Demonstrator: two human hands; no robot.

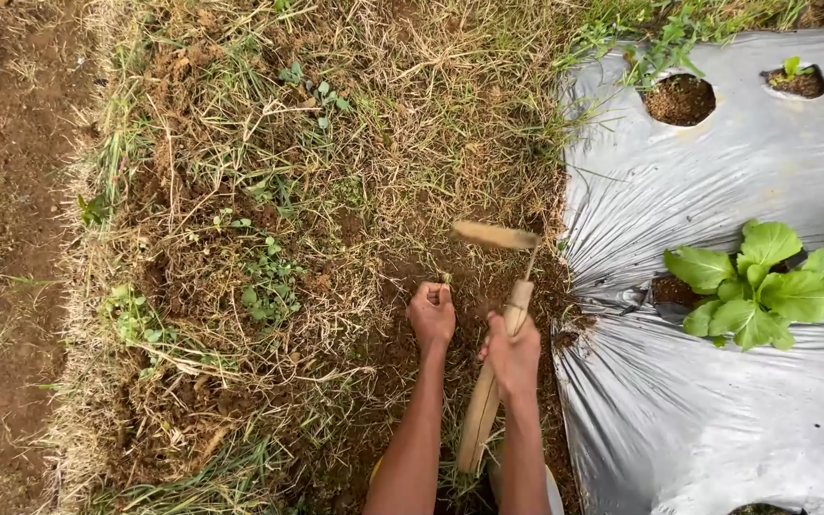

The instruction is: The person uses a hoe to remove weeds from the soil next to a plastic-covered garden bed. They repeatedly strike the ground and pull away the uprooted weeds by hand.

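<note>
My right hand (513,355) grips the wooden handle of a small hand hoe (484,401). Its flat blade (494,235) is raised above the ground, just ahead of my hands. My left hand (432,314) is closed around a tuft of dry grass (443,280) at soil level, a little left of the hoe. Both forearms reach up from the bottom edge. Dry yellow grass and bare brown soil (374,238) lie around the hands.
Silver plastic mulch (717,410) covers the bed on the right, with planting holes (680,99) and a leafy green plant (760,284). Small green weeds (269,286) grow to the left. A bare dirt path (2,191) runs along the far left.
</note>
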